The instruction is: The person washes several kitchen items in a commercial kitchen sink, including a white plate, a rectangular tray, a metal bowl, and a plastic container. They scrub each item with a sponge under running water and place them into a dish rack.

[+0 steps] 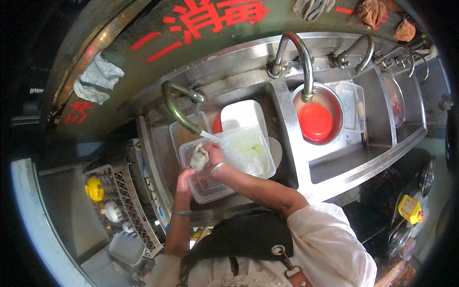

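In the left sink basin lies a clear plastic container (244, 150) with water and pale green scraps inside. My right hand (216, 154) is closed on a wadded grey-white cloth (199, 158) at the container's left end. My left hand (185, 179) grips the container's near left rim. Water runs from the curved faucet (181, 116) into the container beside my right hand. Behind it are a white plastic tub (244, 111), part of a red item and another clear container (174, 131).
The middle basin holds a metal pot (339, 107) with a red bowl (315, 122) in it, and a clear container (349, 104). More faucets line the back. A cloth (98, 79) hangs on the wall. A plastic crate (134, 211) stands left; a yellow bottle (410, 209) lies right.
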`<state>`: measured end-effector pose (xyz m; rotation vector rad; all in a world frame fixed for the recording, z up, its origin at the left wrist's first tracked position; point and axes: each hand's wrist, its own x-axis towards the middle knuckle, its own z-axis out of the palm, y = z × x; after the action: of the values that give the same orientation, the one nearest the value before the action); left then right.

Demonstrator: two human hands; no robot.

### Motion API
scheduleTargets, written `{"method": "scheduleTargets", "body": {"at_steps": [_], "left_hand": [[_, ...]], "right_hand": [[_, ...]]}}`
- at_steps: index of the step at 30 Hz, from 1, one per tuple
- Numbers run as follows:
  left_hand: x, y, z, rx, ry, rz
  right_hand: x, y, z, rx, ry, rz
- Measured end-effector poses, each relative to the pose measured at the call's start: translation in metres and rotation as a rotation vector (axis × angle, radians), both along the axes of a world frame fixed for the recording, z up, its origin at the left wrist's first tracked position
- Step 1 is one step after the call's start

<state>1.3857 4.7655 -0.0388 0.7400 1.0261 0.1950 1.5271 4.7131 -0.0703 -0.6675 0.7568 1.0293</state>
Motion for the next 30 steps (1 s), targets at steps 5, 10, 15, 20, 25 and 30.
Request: {"method": "scheduleTargets", "body": {"at_steps": [5,10,15,20,25,30], "left_hand": [[0.020,-0.003,0.003,0.174,-0.133,-0.063],[0.025,0.021,0.025,0.095,-0.143,-0.180],[0.033,0.001,0.037,0.049,-0.068,-0.147],[0.040,-0.016,0.027,0.260,-0.193,-0.278],[0.035,-0.010,0.022,0.112,0.059,-0.116],[0.035,-0.007,0.022,0.254,0.065,-0.126]], "right_hand": [[-0.016,-0.014,-0.007,0.226,-0.245,0.473],[-0.022,-0.047,-0.014,0.364,-1.671,1.183],[0.001,-0.060,0.009,-0.085,-2.121,0.847],[0.047,-0.034,-0.010,0.098,-2.636,0.729],[0.056,-0.047,-0.059,-0.106,-2.238,1.155],[0.090,-0.084,-0.065,-0.731,-1.872,1.317]]}}
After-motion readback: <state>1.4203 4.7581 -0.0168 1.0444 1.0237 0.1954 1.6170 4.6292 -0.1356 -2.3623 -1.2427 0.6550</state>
